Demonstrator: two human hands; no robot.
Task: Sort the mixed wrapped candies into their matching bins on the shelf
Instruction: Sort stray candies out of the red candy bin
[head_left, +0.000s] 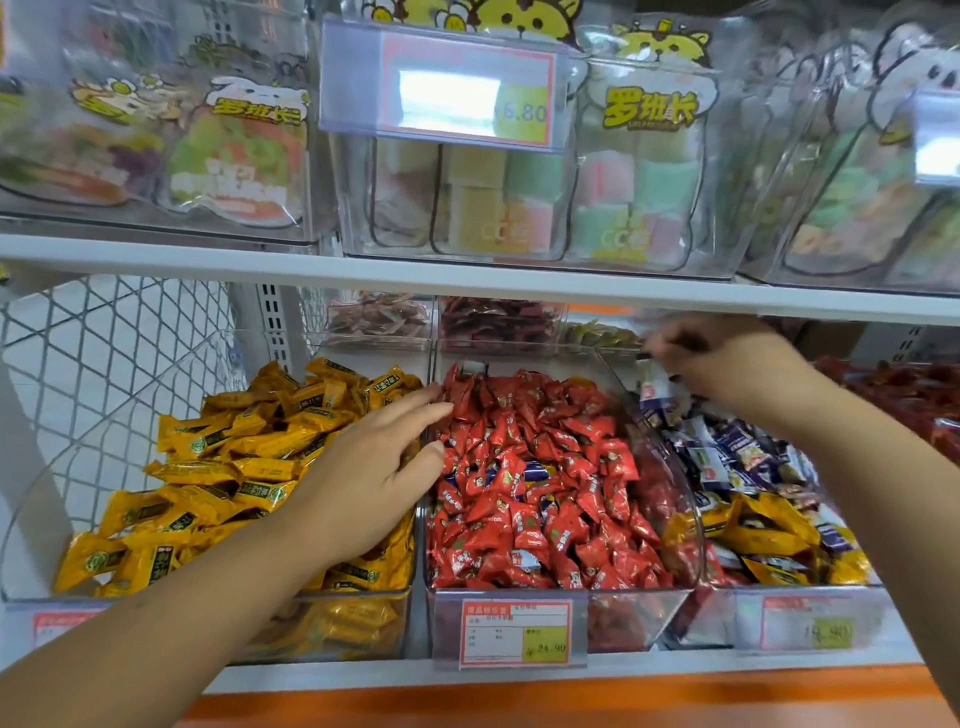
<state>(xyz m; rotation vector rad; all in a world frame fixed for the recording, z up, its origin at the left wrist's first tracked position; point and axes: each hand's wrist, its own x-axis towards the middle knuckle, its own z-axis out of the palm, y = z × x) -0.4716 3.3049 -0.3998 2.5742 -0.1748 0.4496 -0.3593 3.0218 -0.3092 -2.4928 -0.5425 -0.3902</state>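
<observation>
Three clear bins stand side by side on the lower shelf. The left bin (358, 618) holds yellow wrapped candies (218, 467). In the middle bin (644, 613) lie red candies (524, 467) with a few blue-and-white ones mixed in. The right bin (800, 618) holds a mix of purple-white candies (727, 457), yellow ones (769, 535) and red ones. My left hand (374, 467) hovers with fingers spread over the divide between the left and middle bins, holding nothing. My right hand (727, 364) is blurred over the back of the right bin; its fingers are unclear.
Smaller clear bins (498, 322) with dark red and brown packets sit behind. Just above runs the white upper shelf edge (467, 275), carrying clear tubs of bagged sweets. A white wire mesh panel (104, 364) closes the left side. Price tags (514, 631) hang on the bin fronts.
</observation>
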